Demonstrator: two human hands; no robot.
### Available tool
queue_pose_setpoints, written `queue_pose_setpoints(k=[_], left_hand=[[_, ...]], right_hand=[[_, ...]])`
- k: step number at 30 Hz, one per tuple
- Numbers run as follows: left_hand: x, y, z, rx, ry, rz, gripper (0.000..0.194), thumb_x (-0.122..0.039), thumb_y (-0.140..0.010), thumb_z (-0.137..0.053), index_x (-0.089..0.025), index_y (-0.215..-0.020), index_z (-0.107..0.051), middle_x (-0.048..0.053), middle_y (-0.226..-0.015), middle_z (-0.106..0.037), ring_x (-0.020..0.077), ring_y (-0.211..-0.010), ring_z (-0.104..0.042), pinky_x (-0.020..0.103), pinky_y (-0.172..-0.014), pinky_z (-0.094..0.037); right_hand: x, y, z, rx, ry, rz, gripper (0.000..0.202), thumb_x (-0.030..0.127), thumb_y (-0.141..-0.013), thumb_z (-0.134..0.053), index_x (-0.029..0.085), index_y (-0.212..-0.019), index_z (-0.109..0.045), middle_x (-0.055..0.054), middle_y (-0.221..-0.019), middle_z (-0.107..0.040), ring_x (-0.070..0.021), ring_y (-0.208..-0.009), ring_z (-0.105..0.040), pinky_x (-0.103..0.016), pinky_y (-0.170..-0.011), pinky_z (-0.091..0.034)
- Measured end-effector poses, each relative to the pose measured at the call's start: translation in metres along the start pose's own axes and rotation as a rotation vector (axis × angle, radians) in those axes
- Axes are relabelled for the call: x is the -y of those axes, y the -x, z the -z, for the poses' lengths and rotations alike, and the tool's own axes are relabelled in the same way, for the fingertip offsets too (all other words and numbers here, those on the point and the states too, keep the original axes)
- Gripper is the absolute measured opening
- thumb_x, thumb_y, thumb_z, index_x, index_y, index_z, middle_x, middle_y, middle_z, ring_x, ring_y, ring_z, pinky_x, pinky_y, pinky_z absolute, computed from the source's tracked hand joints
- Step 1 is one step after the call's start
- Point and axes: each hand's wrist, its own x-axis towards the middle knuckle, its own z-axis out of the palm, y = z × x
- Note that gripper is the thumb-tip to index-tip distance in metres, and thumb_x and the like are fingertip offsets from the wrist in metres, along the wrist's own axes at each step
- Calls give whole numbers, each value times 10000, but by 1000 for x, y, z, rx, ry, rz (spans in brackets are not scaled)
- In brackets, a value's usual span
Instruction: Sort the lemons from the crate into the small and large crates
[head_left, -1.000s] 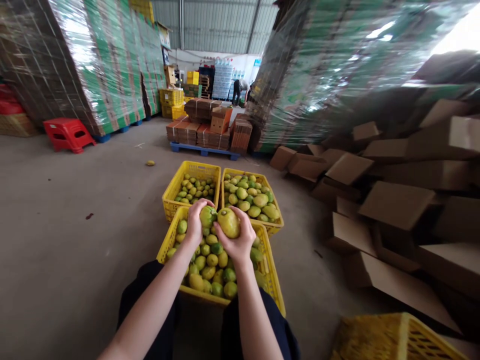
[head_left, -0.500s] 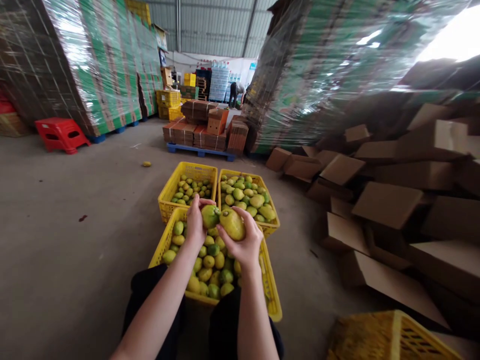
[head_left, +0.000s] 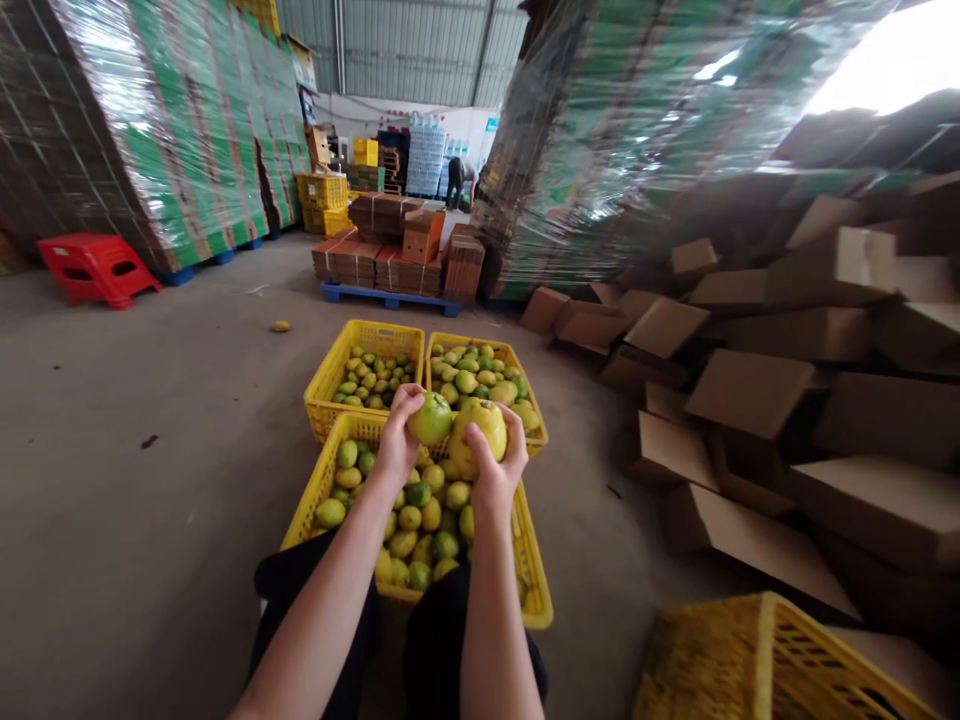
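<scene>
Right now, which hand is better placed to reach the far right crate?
Probably the right hand: its yellow fruit overlaps that crate in view; the left hand, holding the green fruit, is further left.

Bare arms (head_left: 326, 600), dark trousers (head_left: 435, 645)
The arms are slender and uncovered, tapering to bare fingers (head_left: 516, 442); the trousers look plain, matte and near-black over both knees (head_left: 292, 575), any seams too dark to tell.

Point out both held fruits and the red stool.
Green held fruit (head_left: 431, 420): head view, on its rounded side.
Yellow held fruit (head_left: 490, 422): head view, on its upper skin.
Red stool (head_left: 94, 262): head view, mid-body.
</scene>
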Motion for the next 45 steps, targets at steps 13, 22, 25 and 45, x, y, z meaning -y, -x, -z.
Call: queue_pose_setpoints(k=[13,22,25,45], left_hand=[[10,-7,-2,-216,14,107,306,-443,-760,-743,-157,-838,-667,-1,-726,-675,142,-708,-672,239,-672,-492],[0,-11,6,-253,-52,117,213,-277,-725,-793,-172,-816,-631,-23,-714,-670,109,-637,-639,223,-656,-496],[-6,-16,12,-316,-11,222,178,-340,-848,-690,-167,-875,-656,6,-726,-683,132,-631,-667,251,-665,-541],[-26,-14,23,-250,326,604,570,-522,-1000,-385,-56,-1238,-609,131,-779,-690,165,-592,-652,214,-463,-543]], right_hand=[[-31,-10,-16,-41,-511,-753,372,506,-768,-704,188,-960,-683,-11,-787,-752,-202,-699,-741,-339,-713,-637],[-36,-9,-20,55,-586,-895,265,466,-821,-661,206,-864,-691,-22,-739,-754,-204,-623,-726,-368,-669,-651],[-35,-9,-17,128,-622,-980,274,455,-843,-590,201,-837,-695,-49,-741,-756,-232,-650,-730,-411,-666,-649],[-24,-4,-17,120,-609,-1126,327,481,-894,-550,179,-886,-675,-62,-727,-749,-188,-653,-709,-313,-601,-620]])
